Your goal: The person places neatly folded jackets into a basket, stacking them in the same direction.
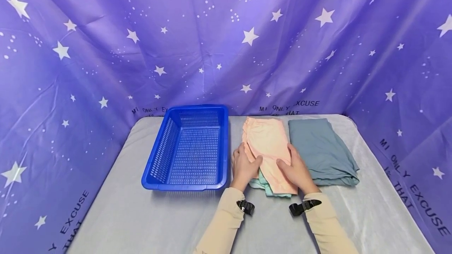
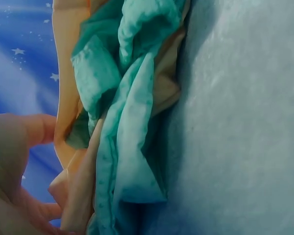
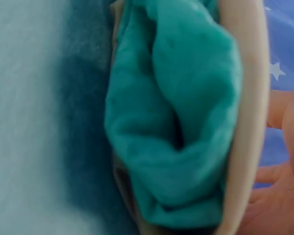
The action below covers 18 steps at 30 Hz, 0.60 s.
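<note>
A folded peach garment (image 1: 266,138) with a gathered edge at its far left lies on the table, wrapped over mint-green cloth (image 1: 263,184) that pokes out at the near end. My left hand (image 1: 245,166) grips the bundle's left side, thumb on top. On the opposite side, my right hand (image 1: 298,171) holds it with the thumb pressed on the peach layer. Both wrist views show the green cloth (image 2: 134,132) in loose folds between peach layers. Beneath the bundle, the fingertips are hidden.
Left of the bundle stands a blue plastic basket (image 1: 226,148) with nothing in it. A folded grey-blue garment (image 1: 321,150) lies close to the right hand. Light grey cloth covers the table (image 1: 148,222); purple star-patterned curtains (image 1: 212,30) enclose its back and sides.
</note>
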### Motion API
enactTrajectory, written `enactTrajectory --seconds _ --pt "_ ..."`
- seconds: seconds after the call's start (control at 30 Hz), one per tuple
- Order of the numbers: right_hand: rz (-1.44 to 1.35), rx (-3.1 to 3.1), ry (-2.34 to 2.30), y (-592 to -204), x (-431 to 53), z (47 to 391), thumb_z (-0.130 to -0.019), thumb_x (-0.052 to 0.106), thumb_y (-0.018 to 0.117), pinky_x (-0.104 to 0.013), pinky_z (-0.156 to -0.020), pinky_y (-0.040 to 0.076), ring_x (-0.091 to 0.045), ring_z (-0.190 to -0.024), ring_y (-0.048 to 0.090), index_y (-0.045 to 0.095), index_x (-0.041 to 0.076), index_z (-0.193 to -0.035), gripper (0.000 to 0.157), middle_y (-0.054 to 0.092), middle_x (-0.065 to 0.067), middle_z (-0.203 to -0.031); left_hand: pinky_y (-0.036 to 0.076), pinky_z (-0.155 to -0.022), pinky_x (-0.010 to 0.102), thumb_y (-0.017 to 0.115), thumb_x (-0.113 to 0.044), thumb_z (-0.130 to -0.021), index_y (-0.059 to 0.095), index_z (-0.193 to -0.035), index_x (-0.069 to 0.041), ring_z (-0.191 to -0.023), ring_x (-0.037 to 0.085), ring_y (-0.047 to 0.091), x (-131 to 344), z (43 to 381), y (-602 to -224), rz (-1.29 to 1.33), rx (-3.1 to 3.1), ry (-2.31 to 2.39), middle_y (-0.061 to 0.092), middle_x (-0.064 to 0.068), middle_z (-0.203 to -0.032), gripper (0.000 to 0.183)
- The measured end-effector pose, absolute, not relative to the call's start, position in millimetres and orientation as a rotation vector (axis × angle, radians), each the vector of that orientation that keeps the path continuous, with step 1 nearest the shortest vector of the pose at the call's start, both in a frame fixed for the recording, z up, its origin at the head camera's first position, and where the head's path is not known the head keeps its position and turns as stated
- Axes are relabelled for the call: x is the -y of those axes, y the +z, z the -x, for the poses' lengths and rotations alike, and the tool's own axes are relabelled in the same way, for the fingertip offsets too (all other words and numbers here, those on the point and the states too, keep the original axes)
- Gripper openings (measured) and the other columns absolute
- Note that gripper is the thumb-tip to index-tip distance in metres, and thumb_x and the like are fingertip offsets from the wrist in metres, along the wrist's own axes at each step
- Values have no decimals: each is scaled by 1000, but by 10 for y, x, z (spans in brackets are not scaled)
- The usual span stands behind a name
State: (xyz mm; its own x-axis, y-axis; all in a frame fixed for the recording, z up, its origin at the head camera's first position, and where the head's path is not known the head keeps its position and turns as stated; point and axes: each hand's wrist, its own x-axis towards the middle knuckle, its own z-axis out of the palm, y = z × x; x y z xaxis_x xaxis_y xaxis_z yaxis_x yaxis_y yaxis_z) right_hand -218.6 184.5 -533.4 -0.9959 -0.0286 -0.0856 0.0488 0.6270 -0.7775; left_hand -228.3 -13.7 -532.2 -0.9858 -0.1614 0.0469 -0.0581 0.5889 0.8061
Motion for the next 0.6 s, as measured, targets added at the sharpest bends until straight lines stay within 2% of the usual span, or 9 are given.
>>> enactTrajectory --seconds 0.2,0.37,0.47,0.6 --pt "-128 -2592 -1546 -5383 -1837 2256 -104 30 56 -60 -125 20 -44 -156 17 3 5 -165 84 15 -27 -168 50 -102 54 76 -44 -84 38 -156 -8 -127 42 59 162 2323 -5338 -211 2697 -1378 63 23 -137 89" --pt "-223 -2420 -1727 -5423 -1833 2310 -105 26 55 -56 -124 25 -41 -153 25 -4 7 -165 86 16 -28 -168 53 -99 53 75 -46 -85 35 -158 -11 -122 42 63 181 2338 -5374 -219 2679 -1491 65 23 -135 90" --pt "-266 -2345 -1792 -5442 -1835 2340 -105 24 54 -54 -123 26 -41 -151 28 -5 7 -164 86 17 -28 -168 53 -99 52 75 -46 -84 36 -158 -14 -122 40 64 192 2359 -5399 -247 2654 -1559 66 23 -134 89" --pt "-296 -2313 -1825 -5456 -1824 2351 -104 25 56 -53 -125 22 -38 -154 22 -1 9 -165 85 13 -23 -170 50 -105 51 76 -48 -84 39 -157 -16 -129 37 60 201 2383 -5425 -287 2610 -1664 63 21 -140 88"
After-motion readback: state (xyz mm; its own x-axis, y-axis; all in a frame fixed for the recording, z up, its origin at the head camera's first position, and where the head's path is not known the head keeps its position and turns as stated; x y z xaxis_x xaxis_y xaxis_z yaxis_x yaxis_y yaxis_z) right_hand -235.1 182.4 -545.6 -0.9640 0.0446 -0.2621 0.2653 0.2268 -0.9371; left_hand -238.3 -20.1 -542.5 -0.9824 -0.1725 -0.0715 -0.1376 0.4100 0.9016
